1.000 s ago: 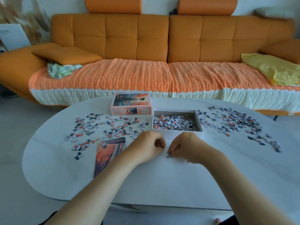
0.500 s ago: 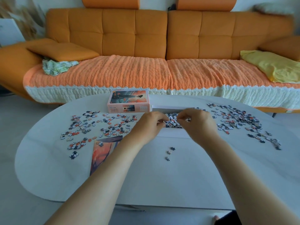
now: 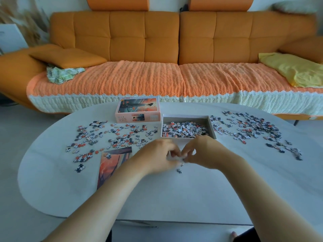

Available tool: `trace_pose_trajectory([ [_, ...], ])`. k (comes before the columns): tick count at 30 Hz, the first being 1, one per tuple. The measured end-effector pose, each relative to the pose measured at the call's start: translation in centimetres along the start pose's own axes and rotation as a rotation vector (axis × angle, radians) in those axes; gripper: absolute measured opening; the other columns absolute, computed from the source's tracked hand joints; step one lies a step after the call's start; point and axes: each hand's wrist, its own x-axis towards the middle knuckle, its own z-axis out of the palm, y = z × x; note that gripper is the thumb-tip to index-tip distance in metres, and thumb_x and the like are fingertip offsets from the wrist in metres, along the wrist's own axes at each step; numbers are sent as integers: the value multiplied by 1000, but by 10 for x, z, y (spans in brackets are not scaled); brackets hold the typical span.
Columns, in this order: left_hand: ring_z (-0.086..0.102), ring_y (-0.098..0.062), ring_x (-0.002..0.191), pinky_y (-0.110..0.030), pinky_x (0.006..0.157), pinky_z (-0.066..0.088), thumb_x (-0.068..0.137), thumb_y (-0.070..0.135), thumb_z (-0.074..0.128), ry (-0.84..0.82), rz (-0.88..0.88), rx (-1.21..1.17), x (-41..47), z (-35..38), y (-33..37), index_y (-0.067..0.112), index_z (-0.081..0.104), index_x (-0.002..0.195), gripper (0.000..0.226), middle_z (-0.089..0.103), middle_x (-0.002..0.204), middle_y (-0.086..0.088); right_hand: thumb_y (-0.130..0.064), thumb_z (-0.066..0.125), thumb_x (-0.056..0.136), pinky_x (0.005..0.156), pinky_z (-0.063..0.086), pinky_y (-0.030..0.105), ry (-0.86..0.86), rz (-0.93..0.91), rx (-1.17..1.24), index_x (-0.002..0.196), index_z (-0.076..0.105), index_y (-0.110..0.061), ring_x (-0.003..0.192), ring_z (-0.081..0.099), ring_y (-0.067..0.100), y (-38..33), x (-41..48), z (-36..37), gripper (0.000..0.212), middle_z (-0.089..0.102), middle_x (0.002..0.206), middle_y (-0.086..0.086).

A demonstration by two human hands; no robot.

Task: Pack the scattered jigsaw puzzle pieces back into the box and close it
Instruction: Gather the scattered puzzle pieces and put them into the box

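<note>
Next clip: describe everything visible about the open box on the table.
The open box is a shallow rectangular tray, apparently white cardboard, lidless, lying flat on the table right of the pink lid. A heap of puzzle pieces covers its floor. Loose pieces lie close along its right wall. The right hand overlaps its near right corner in view; contact is unclear.

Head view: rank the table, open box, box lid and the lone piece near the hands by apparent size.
1. table
2. open box and box lid look alike; the lid sits farther off, so unranked.
3. lone piece
</note>
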Motion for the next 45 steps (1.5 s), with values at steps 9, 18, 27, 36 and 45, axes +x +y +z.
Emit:
trace_pose_trajectory([
  [9, 58, 1, 81, -29, 77, 51, 77, 32, 77, -97, -64, -79, -13, 8, 5, 31, 75, 84, 8, 62, 89, 14, -20, 78, 74, 65, 53, 20, 15, 19, 101, 70, 69, -32, 75, 63, 5, -2, -2, 6, 15, 67, 73, -14],
  [18, 52, 7, 80, -15, 70, 41, 78, 33, 75, -173, -150, -43, -15, -2, -2, 32, 73, 87, 9, 58, 92, 16, -22, 70, 80, 56, 39, 4, -67, -28, 92, 85, 77, -33, 72, 58, 0, -10, -4, 10, 14, 68, 79, -16],
  [27, 55, 5, 74, -20, 65, 43, 82, 31, 70, -183, -154, -50, -12, -5, -2, 32, 67, 82, 3, 62, 85, 19, -21, 68, 79, 59, 39, 17, 281, -24, 177, 74, 66, -33, 63, 53, -7, -5, 3, 0, 13, 66, 78, -16],
  [36, 53, 0, 70, -25, 61, 44, 86, 26, 69, 493, -107, -73, 36, -4, -6, 31, 69, 86, 5, 65, 80, 18, -37, 62, 89, 85, 46, 35, 476, 93, -22, 105, 72, -38, 109, 53, 18, 17, 28, 4, 19, 63, 113, -12],
  [45, 45, -19, 109, -37, 93, 42, 94, 34, 59, 364, -20, 163, 40, 10, -23, 23, 71, 114, 26, 58, 116, 6, -35, 60, 90, 82, 45, 38, 377, -68, -52, 103, 73, -35, 92, 52, 23, 25, 26, 12, 18, 65, 97, -6],
])
